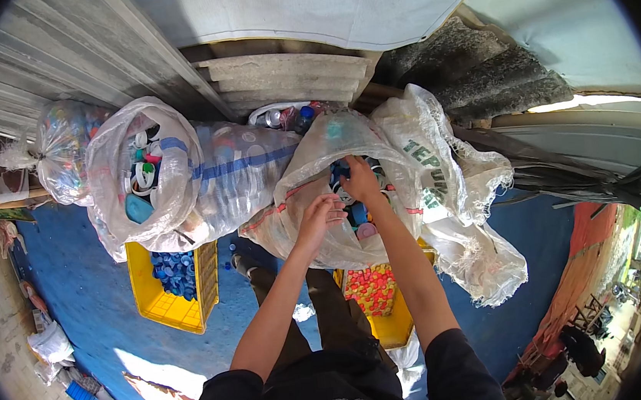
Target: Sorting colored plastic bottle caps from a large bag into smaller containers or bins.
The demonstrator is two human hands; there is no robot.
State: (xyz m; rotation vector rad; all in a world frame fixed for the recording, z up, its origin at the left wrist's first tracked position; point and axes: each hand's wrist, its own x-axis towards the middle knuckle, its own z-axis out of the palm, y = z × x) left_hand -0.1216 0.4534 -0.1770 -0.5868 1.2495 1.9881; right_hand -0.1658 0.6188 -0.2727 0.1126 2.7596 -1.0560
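A translucent woven plastic sack (309, 169) stands open in front of me, with mixed plastic bottle caps and lids (358, 215) inside. My right hand (360, 179) reaches into its mouth, fingers bent down onto the caps; whether they grip one is hidden. Over the near left part of the opening, my left hand (321, 217) hovers with its fingers loosely curled and apart, nothing seen in it. A pink round lid (366, 230) lies low in the sack's mouth.
Another open sack (101, 180) of lids stands left, beside a sack of clear plastic items (243, 178). Yellow crates hold blue caps (174, 272) and red and yellow caps (371, 290). White sacks (426, 155) stand right. Corrugated sheets (291, 72) rise behind.
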